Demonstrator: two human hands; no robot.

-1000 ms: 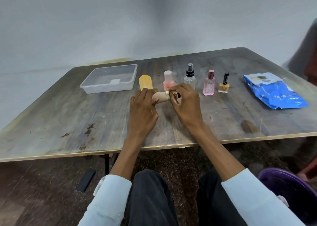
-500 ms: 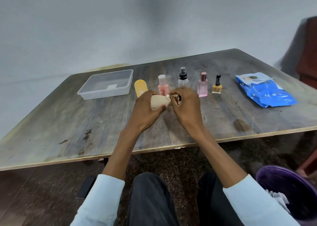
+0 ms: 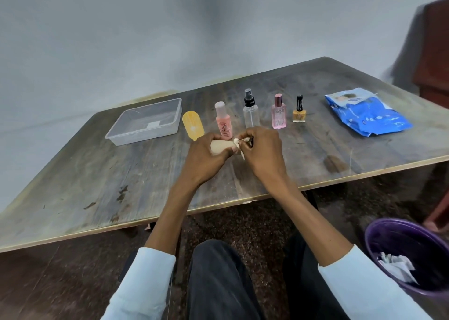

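left hand (image 3: 202,159) — fingers wrapped round beige tube (image 3: 218,146) | right hand (image 3: 264,149) — fingers pinch white wipe (image 3: 237,142) at its tip | tube now lifted before pink bottle (image 3: 224,123) | wiping likely continues

Both forearms (bare below the sleeves) converge ahead. The left grip (image 3: 204,159) is curled; the right grip (image 3: 264,154) pinches.

— What sits on the desk (image 3: 97,186)?
— A clear tray (image 3: 145,135) at ten o'clock, with a yellow paddle (image 3: 193,125) just beside it. A row then runs toward one o'clock: pink bottle (image 3: 223,123), clear spray bottle (image 3: 251,113), pink perfume (image 3: 278,115), yellow nail polish (image 3: 299,113).
— Farther right?
— A blue packet (image 3: 366,115) at two o'clock. A purple bin (image 3: 401,237) stands on the floor at four, with crumpled paper (image 3: 396,266) inside.
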